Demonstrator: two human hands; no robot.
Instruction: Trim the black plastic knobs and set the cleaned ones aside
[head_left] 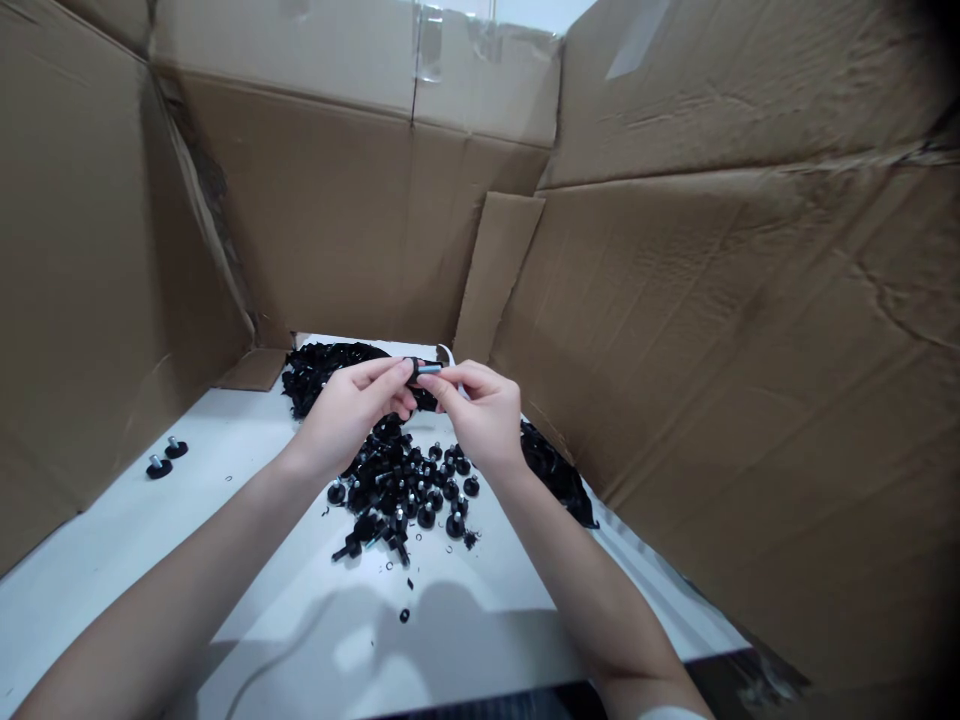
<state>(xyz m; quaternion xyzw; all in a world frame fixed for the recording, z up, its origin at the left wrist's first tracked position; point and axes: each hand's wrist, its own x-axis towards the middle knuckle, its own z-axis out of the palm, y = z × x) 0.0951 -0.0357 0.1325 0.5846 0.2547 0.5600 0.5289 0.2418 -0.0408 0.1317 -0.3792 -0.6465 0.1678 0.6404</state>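
Both my hands are raised over the table and meet at one black-headed screw point(427, 370) with a bare metal stud. My left hand point(351, 400) grips its dark head between thumb and fingers. At the stud's other end, the thumb and forefinger of my right hand point(484, 405) are pinched together. A small dark piece seems to sit at those right fingertips, but I cannot make it out. Beneath the hands, a loose heap of similar black-headed screws point(390, 485) covers the white table point(300, 590), some with studs pointing up.
Two black-headed screws point(166, 458) stand apart on the left. A pile of shiny black pieces point(304, 378) lies at the back, and more black material point(555, 475) lies along the right. Tall cardboard walls point(337, 210) enclose the table. Small rings and scraps point(405, 615) lie in front.
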